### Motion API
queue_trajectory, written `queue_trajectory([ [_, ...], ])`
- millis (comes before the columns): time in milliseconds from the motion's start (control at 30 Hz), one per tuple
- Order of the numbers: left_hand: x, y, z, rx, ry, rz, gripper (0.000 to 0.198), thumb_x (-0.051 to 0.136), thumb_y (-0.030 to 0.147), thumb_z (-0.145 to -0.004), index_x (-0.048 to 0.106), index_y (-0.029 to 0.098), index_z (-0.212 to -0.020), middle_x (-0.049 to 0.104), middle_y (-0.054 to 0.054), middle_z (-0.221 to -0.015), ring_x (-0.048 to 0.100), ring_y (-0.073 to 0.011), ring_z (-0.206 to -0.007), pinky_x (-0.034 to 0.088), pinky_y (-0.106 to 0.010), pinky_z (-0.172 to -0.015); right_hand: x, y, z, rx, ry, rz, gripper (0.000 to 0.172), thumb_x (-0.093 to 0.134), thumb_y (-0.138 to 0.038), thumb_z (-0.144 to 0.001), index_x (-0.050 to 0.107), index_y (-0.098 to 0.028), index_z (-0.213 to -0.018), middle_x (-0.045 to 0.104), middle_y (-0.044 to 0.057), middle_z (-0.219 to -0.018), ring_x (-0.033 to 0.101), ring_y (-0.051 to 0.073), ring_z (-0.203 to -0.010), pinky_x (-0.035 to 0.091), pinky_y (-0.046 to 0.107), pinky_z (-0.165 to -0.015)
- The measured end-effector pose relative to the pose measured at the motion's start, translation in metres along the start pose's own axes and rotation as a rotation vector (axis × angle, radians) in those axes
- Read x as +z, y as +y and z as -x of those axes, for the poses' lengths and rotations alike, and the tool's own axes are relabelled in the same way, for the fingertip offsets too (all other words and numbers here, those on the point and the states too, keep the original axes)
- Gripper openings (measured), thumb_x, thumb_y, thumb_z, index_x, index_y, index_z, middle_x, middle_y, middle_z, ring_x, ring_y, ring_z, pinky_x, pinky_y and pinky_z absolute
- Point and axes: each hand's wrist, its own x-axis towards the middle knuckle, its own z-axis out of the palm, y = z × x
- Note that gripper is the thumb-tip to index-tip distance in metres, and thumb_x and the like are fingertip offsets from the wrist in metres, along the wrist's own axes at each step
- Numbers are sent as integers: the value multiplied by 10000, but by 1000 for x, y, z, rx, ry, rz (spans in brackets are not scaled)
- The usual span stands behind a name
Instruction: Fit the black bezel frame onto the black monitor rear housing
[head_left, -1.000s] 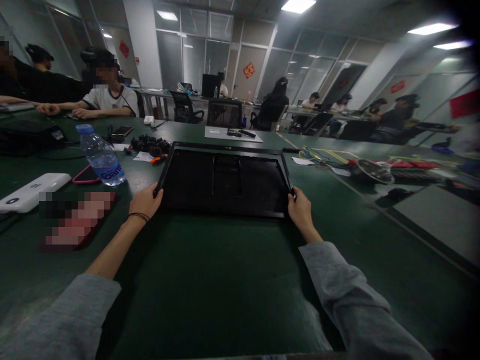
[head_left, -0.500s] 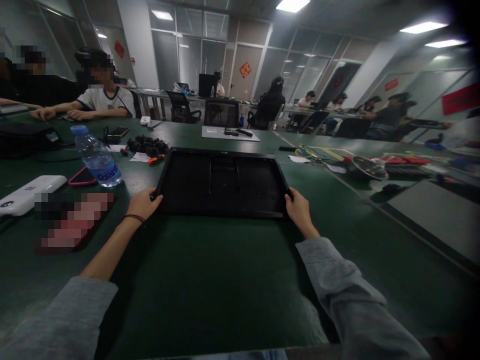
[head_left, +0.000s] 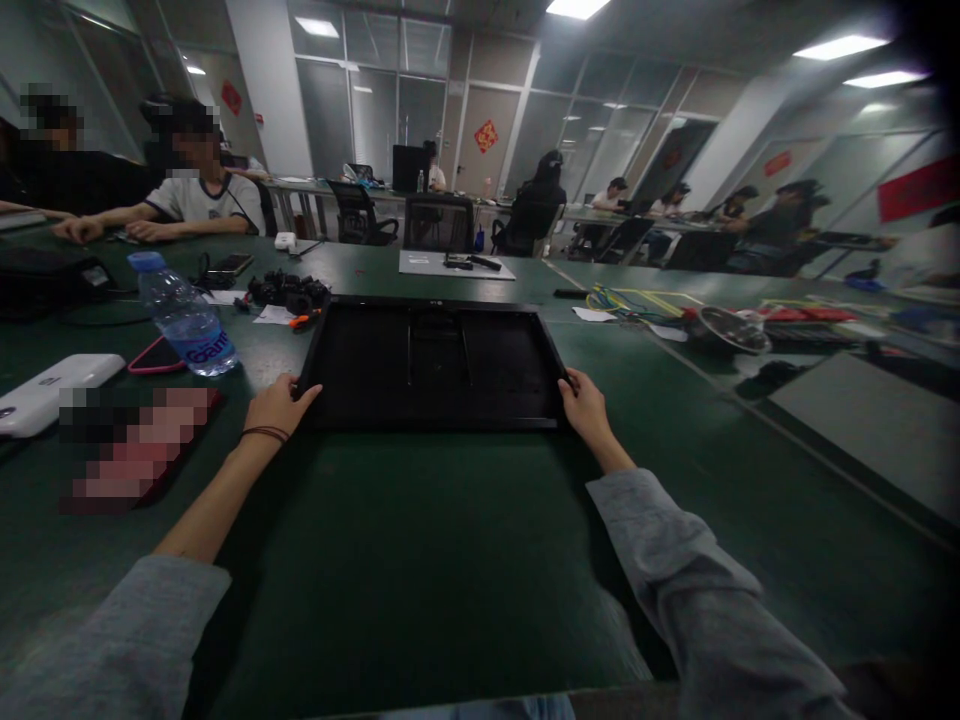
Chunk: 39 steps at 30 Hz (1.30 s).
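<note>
A shallow black rectangular tray (head_left: 360, 365) with a raised rim and two thin inner rails lies on the green table ahead of me. My left hand (head_left: 279, 408) grips its left side, thumb over the rim and fingers at the outer edge. On the opposite side my right hand (head_left: 587, 408) holds the right rim near the front corner, its fingertips partly hidden. Both hands sit at about the same height. Left of the tray stands a clear water bottle (head_left: 184, 320) with a blue cap, slightly tilted in view.
Further left lie a white device (head_left: 64, 390), a pink-edged phone (head_left: 155, 355) and a blurred-out red item (head_left: 142, 450). Behind are black cables (head_left: 285, 290) and a white board (head_left: 420, 263). To the right are coloured wires (head_left: 622, 300), a metal bowl (head_left: 727, 328) and a grey panel (head_left: 877, 430). A person (head_left: 202, 190) sits across.
The whole scene has shifted slightly left in view. Both hands remain on the tray's sides, with hardly any other movement.
</note>
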Motion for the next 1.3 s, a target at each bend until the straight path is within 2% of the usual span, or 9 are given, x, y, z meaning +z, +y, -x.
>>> queue_trajectory([
  [133,-2,-1,0,2,-52,-6,660,491,700,-893,676,165,-1232,754,-195,-1136,710,-377,-1054,538,-443,-859,-2,-7,2,58,-43,-109,500,613,-416,-859,632,-199,-1309,729,148,-1180,686,331,-1116,525,561,-1038],
  [233,-7,-6,-3,-2,-77,-7,623,375,618,-962,669,167,-1275,739,-196,-1199,694,-379,-1117,525,-447,-887,-4,-11,7,89,-113,-186,542,670,-464,-834,621,-255,-1332,732,113,-1119,693,330,-1080,569,561,-974],
  [333,-9,-9,-6,-35,-88,-4,559,385,528,-970,656,177,-1310,730,-178,-1250,678,-367,-1170,517,-431,-904,-4,-13,11,83,-140,-207,542,691,-453,-820,627,-266,-1325,730,95,-1048,700,322,-1044,585,546,-940],
  [600,-11,3,2,-50,-150,-10,581,398,613,-956,616,190,-1288,766,-134,-1164,704,-338,-1112,528,-409,-895,-3,-2,3,43,32,133,531,554,-419,-880,635,-115,-1308,723,192,-1100,680,334,-1070,485,548,-1046],
  [800,-8,14,8,-93,-137,-136,663,333,686,-962,585,201,-1336,750,-179,-1157,702,-376,-1101,532,-445,-891,4,10,3,-76,43,171,511,451,-429,-920,629,-107,-1275,687,239,-1198,648,339,-1107,479,541,-1037],
  [933,-6,16,7,-95,-155,-128,659,337,673,-961,551,193,-1359,741,-184,-1178,695,-389,-1115,531,-453,-890,6,8,5,-74,49,181,507,424,-429,-929,621,-114,-1275,677,243,-1219,641,339,-1126,476,537,-1045],
  [1033,-7,11,3,-97,-174,-114,617,346,640,-954,567,190,-1315,738,-177,-1187,695,-389,-1112,526,-449,-885,3,5,5,-40,28,172,477,447,-429,-923,618,-144,-1265,697,217,-1186,658,336,-1089,494,535,-1015],
  [1133,-11,-1,-2,-114,-202,-107,568,411,625,-914,606,199,-1235,733,-162,-1212,697,-371,-1113,526,-420,-872,-4,5,6,46,-57,188,460,507,-414,-896,607,-159,-1265,734,172,-1014,694,332,-945,533,521,-927],
  [1300,-18,-14,-8,-126,-233,-116,668,389,760,-872,654,220,-1163,740,-150,-1202,691,-377,-1130,525,-423,-880,-10,8,4,93,-110,188,444,579,-453,-860,635,-181,-1206,751,142,-984,718,331,-942,554,506,-909],
])
